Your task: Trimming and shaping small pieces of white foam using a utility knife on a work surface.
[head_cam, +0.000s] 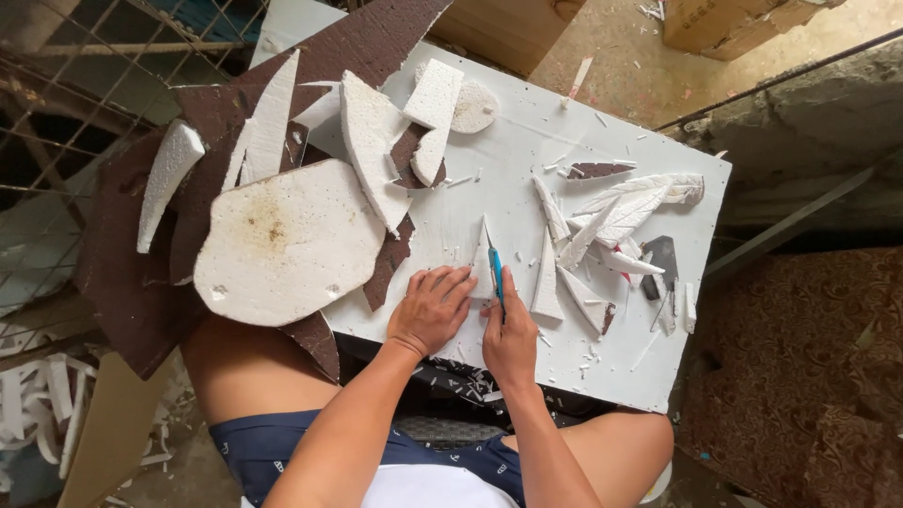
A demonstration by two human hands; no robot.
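While the left hand (431, 308) lies flat, pinning the pointed foam piece (483, 263) to the white board (527, 150), the right hand (509, 341), fingers closed around a blue knife (496, 273), cuts beside it.

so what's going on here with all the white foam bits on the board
A seated person is cutting white foam on a white board laid across their lap. The left hand presses flat beside a narrow pointed foam piece, while the right hand holds a blue-handled knife against it. Similar pointed offcuts lie piled to the right, and larger foam slabs with dark brown sheets are stacked to the left.
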